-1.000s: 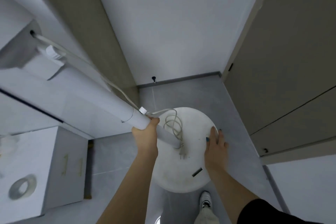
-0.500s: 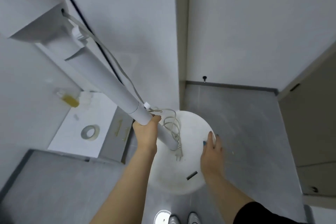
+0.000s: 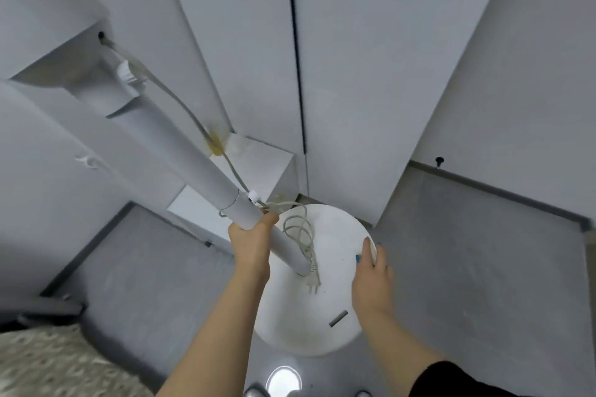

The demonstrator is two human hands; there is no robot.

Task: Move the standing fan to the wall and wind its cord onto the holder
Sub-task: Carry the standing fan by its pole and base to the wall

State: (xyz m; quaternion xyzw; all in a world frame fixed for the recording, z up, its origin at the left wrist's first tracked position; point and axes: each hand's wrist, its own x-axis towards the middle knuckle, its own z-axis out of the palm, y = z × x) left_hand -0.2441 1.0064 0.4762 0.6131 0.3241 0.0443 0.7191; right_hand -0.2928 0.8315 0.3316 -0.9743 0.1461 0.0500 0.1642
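Note:
The white standing fan's pole (image 3: 180, 164) rises from its round white base (image 3: 325, 300) toward the upper left, tilted. My left hand (image 3: 250, 245) is wrapped around the lower pole. My right hand (image 3: 371, 274) grips the base's right rim, thumb on top. A grey-white cord (image 3: 180, 106) runs down along the pole from the fan head, loops in a loose bundle (image 3: 298, 229) by the pole's foot, and ends in a plug (image 3: 312, 284) lying on the base. The fan head is cut off at the left edge.
White wall panels (image 3: 371, 74) with a dark vertical seam stand ahead. A low white cabinet (image 3: 251, 164) sits in the corner behind the pole. A dark skirting strip (image 3: 496, 190) runs along the right wall. A pale rug (image 3: 64, 364) lies at lower left. Grey floor (image 3: 483, 267) surrounds the base.
The view has swung left: the corner and white cabinet now sit behind the pole, and a rug has come into view. Both hands keep their hold on pole and base.

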